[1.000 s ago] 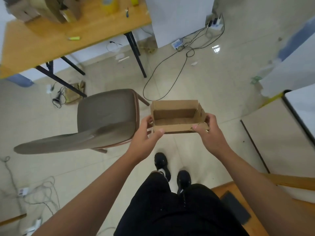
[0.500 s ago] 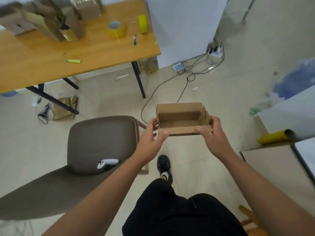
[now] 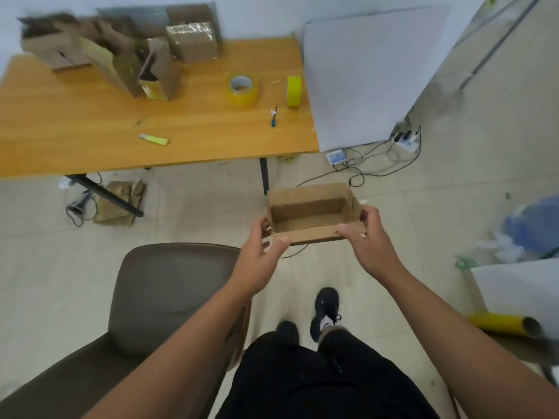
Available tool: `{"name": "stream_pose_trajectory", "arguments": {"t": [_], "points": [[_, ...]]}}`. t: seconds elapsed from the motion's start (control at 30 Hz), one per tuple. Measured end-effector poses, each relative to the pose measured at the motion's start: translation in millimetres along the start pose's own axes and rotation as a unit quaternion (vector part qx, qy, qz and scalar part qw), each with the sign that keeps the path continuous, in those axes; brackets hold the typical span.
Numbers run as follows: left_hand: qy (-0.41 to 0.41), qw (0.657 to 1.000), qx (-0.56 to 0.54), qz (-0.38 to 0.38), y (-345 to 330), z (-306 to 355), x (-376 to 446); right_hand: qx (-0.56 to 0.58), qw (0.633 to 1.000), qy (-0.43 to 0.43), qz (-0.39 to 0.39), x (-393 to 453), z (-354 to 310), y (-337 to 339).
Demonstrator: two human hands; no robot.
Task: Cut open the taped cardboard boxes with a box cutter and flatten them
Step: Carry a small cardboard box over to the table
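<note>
Holding an open cardboard box (image 3: 311, 216) in the air between both hands, the person stands a short way from the desk (image 3: 187, 137). The left hand (image 3: 260, 261) grips the box's near left corner, thumb on the front wall; the right hand (image 3: 370, 240) pinches the right end, fingers curled over its flap. Gripping both ends probably keeps the box level and ready to be pressed flat. A yellow box cutter (image 3: 153, 139) lies on the desk, well apart from the hands, near more boxes (image 3: 127, 58) and two tape rolls (image 3: 242, 89).
</note>
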State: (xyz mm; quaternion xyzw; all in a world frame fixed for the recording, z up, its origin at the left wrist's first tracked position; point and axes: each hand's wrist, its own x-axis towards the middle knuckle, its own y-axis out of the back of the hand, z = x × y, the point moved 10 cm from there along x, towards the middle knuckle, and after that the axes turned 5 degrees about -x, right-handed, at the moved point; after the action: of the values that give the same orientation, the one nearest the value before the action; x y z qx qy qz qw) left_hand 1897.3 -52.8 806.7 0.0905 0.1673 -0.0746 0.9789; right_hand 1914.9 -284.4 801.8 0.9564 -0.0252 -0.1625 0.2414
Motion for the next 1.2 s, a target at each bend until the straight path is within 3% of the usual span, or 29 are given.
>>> {"name": "stream_pose_trajectory", "arguments": {"t": [0.4,0.63,1.2], "points": [[0.011,0.993,-0.004,0.116,31.2,42.3,132.6,0.026,0.996,0.031,-0.073,169.9,-40.1,-19.9],[0.008,0.991,0.008,0.133,37.6,87.5,217.6,0.021,0.993,0.053,-0.102,264.6,-71.6,-9.3],[0.000,0.979,0.020,0.201,133.7,117.5,282.5,0.037,0.983,0.102,-0.147,358.4,-159.5,-75.5]]}}
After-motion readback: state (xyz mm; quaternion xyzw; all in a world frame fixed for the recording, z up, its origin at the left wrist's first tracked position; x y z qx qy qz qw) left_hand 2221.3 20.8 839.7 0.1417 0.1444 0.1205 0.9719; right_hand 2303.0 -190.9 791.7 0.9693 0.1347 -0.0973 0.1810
